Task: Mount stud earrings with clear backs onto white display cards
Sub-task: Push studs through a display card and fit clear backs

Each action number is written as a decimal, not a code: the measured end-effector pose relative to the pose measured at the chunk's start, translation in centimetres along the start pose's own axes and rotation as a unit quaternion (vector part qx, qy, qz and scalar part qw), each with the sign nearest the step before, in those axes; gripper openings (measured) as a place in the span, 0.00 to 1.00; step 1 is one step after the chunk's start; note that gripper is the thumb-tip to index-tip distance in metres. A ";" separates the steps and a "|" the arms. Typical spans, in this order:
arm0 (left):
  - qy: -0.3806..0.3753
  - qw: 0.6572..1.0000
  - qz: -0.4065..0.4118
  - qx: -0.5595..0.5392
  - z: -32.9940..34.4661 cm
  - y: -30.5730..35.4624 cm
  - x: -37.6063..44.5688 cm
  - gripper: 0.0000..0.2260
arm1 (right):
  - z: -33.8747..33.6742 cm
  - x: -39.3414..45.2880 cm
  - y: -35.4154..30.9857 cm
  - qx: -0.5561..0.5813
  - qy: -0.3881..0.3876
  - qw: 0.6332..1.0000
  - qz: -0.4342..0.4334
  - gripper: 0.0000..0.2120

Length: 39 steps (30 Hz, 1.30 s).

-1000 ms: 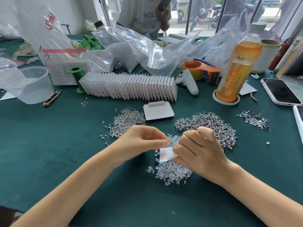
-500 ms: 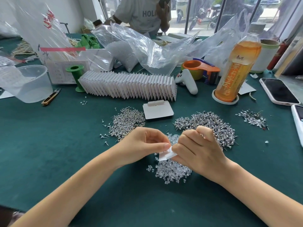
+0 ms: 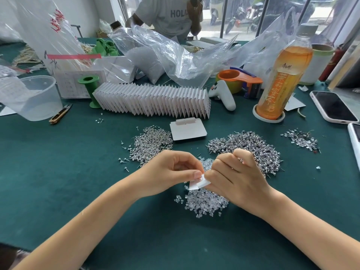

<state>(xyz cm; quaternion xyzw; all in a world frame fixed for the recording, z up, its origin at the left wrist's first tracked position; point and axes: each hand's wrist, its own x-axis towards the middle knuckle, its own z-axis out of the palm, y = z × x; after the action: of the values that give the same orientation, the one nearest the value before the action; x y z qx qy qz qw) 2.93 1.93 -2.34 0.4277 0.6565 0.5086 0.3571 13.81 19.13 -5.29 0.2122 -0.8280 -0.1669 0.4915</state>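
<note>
Head view: our left hand (image 3: 171, 172) and right hand (image 3: 233, 178) both pinch the light, bendable card (image 3: 197, 184), probably best held by its edges.

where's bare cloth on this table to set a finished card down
Bare green cloth lies left of the left hand, between the smaller stud pile and the clear tub, and along the near edge between the forearms. Crowded: around the clear backs, the larger stud pile and the back row of bags.

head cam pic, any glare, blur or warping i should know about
Head view: wide-angle warping bends the dark green table edges; bright window daylight puts glare on the crumpled clear plastic bags; the small white card pinched between both hands stays sharp.
</note>
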 end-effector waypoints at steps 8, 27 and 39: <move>0.025 1.000 0.005 0.009 0.2 -0.4 0.1 0.03 | -0.2 0.1 0.0 -0.009 -0.002 1.000 -0.010 0.14; 0.030 1.000 -0.006 -0.001 0.5 0.1 -0.1 0.04 | -0.2 0.1 -0.1 -0.025 0.008 1.000 -0.010 0.14; 0.052 0.998 -0.028 0.002 0.3 0.4 -0.2 0.02 | -0.3 0.2 0.0 -0.034 0.003 0.999 -0.004 0.18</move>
<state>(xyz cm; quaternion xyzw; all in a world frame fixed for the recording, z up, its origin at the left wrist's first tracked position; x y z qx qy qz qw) 3.31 1.91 -2.02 0.3828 0.6867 0.5184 0.3363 14.05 18.99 -5.01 0.1993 -0.8194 -0.1967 0.5002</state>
